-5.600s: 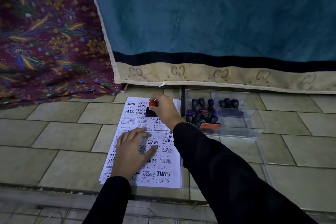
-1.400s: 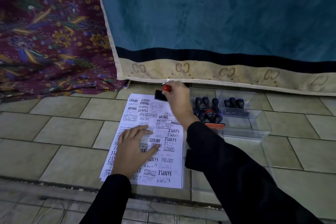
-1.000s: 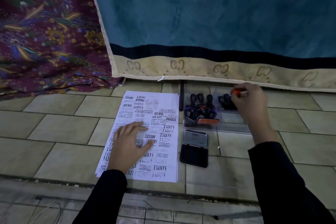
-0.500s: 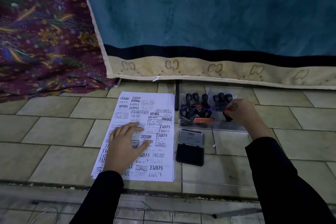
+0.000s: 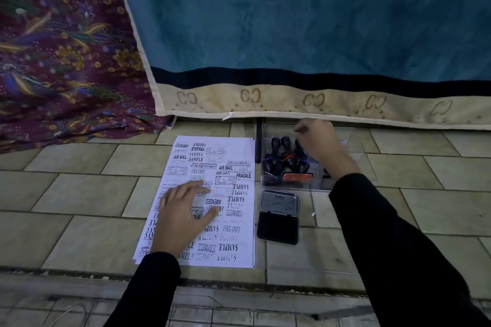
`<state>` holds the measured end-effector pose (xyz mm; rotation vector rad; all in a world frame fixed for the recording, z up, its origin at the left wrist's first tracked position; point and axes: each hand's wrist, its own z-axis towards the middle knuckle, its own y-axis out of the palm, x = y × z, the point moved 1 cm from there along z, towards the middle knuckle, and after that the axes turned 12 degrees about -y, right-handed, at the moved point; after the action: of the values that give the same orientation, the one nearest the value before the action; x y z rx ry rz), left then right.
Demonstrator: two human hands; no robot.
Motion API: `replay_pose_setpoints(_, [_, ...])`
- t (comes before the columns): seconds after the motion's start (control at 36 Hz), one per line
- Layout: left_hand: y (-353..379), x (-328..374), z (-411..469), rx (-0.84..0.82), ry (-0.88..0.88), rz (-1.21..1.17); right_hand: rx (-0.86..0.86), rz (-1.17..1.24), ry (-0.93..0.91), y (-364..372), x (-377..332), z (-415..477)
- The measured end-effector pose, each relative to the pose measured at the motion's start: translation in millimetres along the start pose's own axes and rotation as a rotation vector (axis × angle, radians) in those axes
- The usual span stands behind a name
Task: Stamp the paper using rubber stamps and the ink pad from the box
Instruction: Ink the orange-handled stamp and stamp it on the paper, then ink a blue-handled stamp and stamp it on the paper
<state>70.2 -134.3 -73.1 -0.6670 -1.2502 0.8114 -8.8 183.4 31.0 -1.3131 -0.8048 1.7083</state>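
Here, on a tiled floor (image 5: 79, 194), a sheet of paper (image 5: 236, 249) crowded with black stamp prints lies under the person's left hand (image 5: 180, 218), which rests flat on it with fingers spread and relaxed. Just right of the paper sits an open black ink pad (image 5: 278, 216), and beyond that a clear plastic box (image 5: 289, 185) holding black-handled rubber stamps (image 5: 285, 164). The right hand (image 5: 317, 142) hovers over the far part of the box with its fingers curled inward; whether it grasps a stamp cannot be told.

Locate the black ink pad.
Head view: the open black ink pad lies on the tiles, right of the stamped white paper, just nearer than the clear plastic box.
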Motion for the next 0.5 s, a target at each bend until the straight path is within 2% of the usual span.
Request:
replay_pose_setpoints(0.14, [-0.2, 0.2, 0.2, 0.008, 0.005, -0.008, -0.168, -0.043, -0.07, 31.4, -14.7, 21.7])
replay_pose_setpoints(0.28, [-1.1, 0.1, 0.6, 0.002, -0.002, 0.004, -0.269, -0.241, -0.077, 43.7, -18.8, 27.0])
replay_pose_setpoints(0.42, [-0.4, 0.5, 0.5, 0.002, 0.002, 0.006, -0.249, -0.246, -0.048, 47.2, -17.6, 32.4])
replay_pose_setpoints(0.5, [-1.1, 0.7, 0.2, 0.008, 0.003, 0.002, -0.174, -0.118, -0.03, 49.0, -17.2, 34.6])
